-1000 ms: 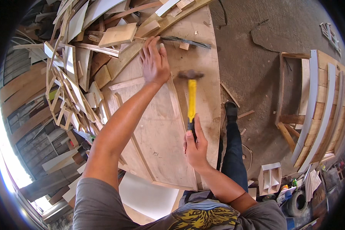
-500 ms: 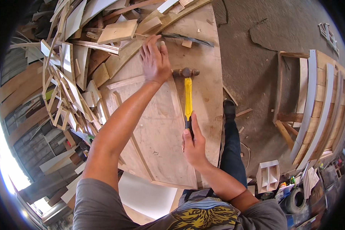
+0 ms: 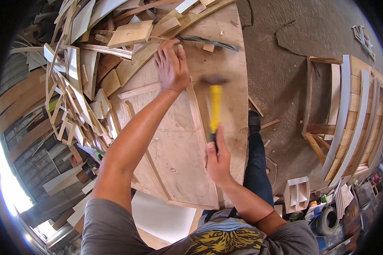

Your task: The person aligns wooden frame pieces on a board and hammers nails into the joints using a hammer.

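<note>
Holding the hammer (image 3: 215,102), the right hand (image 3: 218,162) has its fingers (image 3: 220,144) wrapped around the black grip; yellow shaft points far, dark head blurred. I see that head over the worktop (image 3: 234,89), just right of the framed wooden panel (image 3: 174,148); can't tell if it touches anything. Left hand (image 3: 172,71) is palm down at the panel's far end, by the right-hand strip (image 3: 198,112). Its fingers reach far, thumb apart; I can't tell whether they hold anything underneath. Far of that hand: dark splintered strip (image 3: 215,41) and small wood block (image 3: 208,47), close together. Far left, I've got a big scrap wood pile (image 3: 130,35), jumbled, some pieces white-faced. White sheet (image 3: 166,216) near, beyond the panel's near edge. Right side: concrete floor (image 3: 266,78), slatted wooden piece (image 3: 356,119) lying there, open wooden box (image 3: 297,194) nearer, tyre (image 3: 327,221) at near right.
</note>
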A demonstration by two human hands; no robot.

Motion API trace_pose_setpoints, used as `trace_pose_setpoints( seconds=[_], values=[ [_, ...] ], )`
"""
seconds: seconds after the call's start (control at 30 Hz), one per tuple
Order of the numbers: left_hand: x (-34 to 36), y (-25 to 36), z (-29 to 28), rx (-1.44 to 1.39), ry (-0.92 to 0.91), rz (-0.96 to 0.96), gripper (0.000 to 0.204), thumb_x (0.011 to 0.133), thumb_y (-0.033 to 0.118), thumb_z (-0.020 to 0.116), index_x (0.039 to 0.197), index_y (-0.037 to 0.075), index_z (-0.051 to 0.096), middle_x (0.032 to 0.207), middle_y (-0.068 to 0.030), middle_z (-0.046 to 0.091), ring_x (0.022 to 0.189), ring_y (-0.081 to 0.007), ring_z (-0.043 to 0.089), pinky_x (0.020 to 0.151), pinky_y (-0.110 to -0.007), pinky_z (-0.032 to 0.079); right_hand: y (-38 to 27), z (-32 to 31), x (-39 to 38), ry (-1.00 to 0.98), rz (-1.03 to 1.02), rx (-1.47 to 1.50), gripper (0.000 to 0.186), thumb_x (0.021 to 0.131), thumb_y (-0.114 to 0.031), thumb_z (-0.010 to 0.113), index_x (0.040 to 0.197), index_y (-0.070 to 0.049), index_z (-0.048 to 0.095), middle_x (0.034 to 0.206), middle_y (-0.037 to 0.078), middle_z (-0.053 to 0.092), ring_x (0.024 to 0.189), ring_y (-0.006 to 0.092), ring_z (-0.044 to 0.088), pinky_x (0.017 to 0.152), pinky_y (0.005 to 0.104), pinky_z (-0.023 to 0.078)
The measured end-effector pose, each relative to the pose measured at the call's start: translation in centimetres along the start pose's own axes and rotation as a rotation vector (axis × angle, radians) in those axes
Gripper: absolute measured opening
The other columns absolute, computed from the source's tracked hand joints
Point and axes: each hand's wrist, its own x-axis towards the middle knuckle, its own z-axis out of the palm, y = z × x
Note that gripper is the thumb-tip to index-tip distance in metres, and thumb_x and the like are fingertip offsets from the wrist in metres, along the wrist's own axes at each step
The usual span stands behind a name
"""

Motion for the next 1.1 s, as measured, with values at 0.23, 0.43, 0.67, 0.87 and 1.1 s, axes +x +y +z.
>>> trace_pose_setpoints(
  seconds=[0.23, 0.43, 0.67, 0.87, 1.1],
  values=[
    [-0.1, -0.1, -0.2, 0.013, 0.016, -0.017, 0.024, 0.108, 0.017, 0.055, 0.130, 0.006, 0.057, 0.126, -0.0162, 0.061, 0.117, -0.0387, 0.055, 0.104, -0.050, 0.040, -0.1, 0.8, -0.6, 0.099, 0.008, 0.160, 0.065, 0.114, -0.020, 0.051, 0.172, -0.016, 0.020, 0.075, -0.004, 0.049, 0.056, 0.0049, 0.046, 0.050, 0.0220, 0.043],
    [-0.2, -0.3, -0.2, 0.002, 0.027, -0.006, 0.023, 0.109, 0.018, 0.054, 0.128, 0.006, 0.057, 0.124, -0.0168, 0.060, 0.114, -0.0396, 0.055, 0.102, -0.049, 0.040, -0.6, -0.1, -0.3, 0.053, 0.006, 0.113, 0.065, 0.114, -0.018, 0.050, 0.172, -0.013, 0.020, 0.076, -0.004, 0.049, 0.057, 0.0049, 0.046, 0.052, 0.0227, 0.044],
    [-0.2, -0.5, -0.3, 0.001, 0.030, -0.005, 0.020, 0.108, 0.016, 0.055, 0.125, 0.005, 0.056, 0.122, -0.0168, 0.061, 0.111, -0.0401, 0.055, 0.100, -0.050, 0.040, 0.1, -0.4, -0.1, -0.023, -0.028, 0.048, 0.065, 0.114, -0.016, 0.049, 0.172, -0.014, 0.019, 0.077, -0.004, 0.050, 0.057, 0.0052, 0.046, 0.052, 0.0229, 0.044],
    [-0.2, -0.5, -0.2, 0.002, 0.036, -0.005, 0.019, 0.109, 0.016, 0.055, 0.124, 0.004, 0.056, 0.120, -0.0172, 0.061, 0.110, -0.0403, 0.054, 0.100, -0.050, 0.040, -0.1, -0.6, 0.6, -0.045, -0.023, -0.090, 0.066, 0.114, -0.018, 0.049, 0.172, -0.017, 0.018, 0.074, -0.004, 0.048, 0.056, 0.0050, 0.045, 0.051, 0.0227, 0.044],
    [-0.5, -1.3, -0.2, 0.005, 0.022, -0.014, 0.020, 0.107, 0.021, 0.055, 0.122, 0.007, 0.055, 0.121, -0.0154, 0.061, 0.111, -0.0400, 0.055, 0.099, -0.050, 0.039, 0.0, -0.4, 0.6, -0.101, -0.080, -0.136, 0.065, 0.114, -0.018, 0.049, 0.172, -0.017, 0.020, 0.075, -0.004, 0.049, 0.056, 0.0041, 0.045, 0.051, 0.0225, 0.044]
  ],
)
